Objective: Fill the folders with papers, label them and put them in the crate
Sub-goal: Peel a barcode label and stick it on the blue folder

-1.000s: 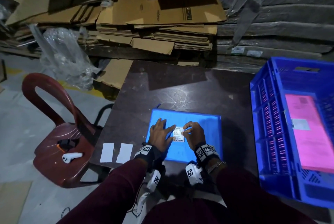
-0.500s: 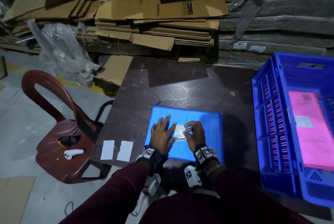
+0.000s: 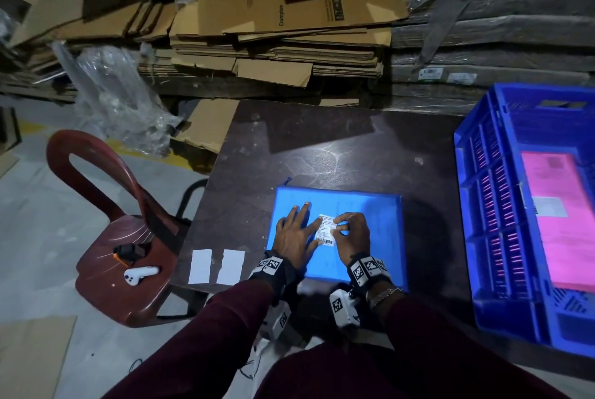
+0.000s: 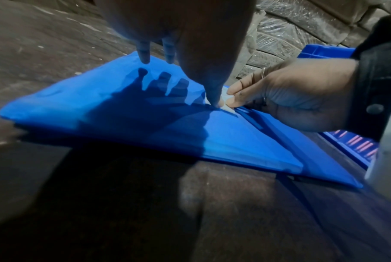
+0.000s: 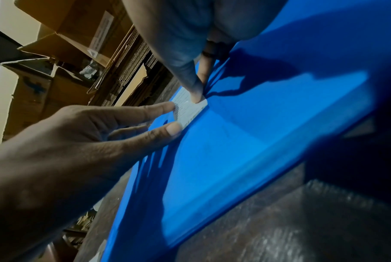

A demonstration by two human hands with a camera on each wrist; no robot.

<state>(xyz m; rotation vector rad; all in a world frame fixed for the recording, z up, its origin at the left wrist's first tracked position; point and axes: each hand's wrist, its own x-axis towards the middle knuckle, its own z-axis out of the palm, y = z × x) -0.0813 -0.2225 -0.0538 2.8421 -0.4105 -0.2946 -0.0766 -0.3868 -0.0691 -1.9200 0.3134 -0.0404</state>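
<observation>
A blue folder (image 3: 363, 257) (image 4: 122, 115) (image 5: 234, 141) lies flat on the dark table (image 3: 322, 147). On its cover is a small white label (image 3: 325, 231) (image 5: 190, 109) with a barcode. My left hand (image 3: 296, 234) (image 5: 78, 133) lies flat on the folder with straight fingers. Its index finger and thumb touch the label's left edge. My right hand (image 3: 352, 231) (image 4: 290, 99) is curled, and its thumb and index finger pinch the label's right edge against the folder. To the right stands the blue crate (image 3: 467, 205), with a pink labelled folder (image 3: 560, 237) inside.
Two white paper strips (image 3: 214, 266) lie at the table's near left corner. A red plastic chair (image 3: 96, 173) left of the table carries a white device (image 3: 140, 274) and a small black item. Flattened cardboard (image 3: 273, 28) is stacked behind the table.
My left hand's fingers have spread flatter on the folder beside the label. My right hand has stayed at the label's right edge. The folder has not moved.
</observation>
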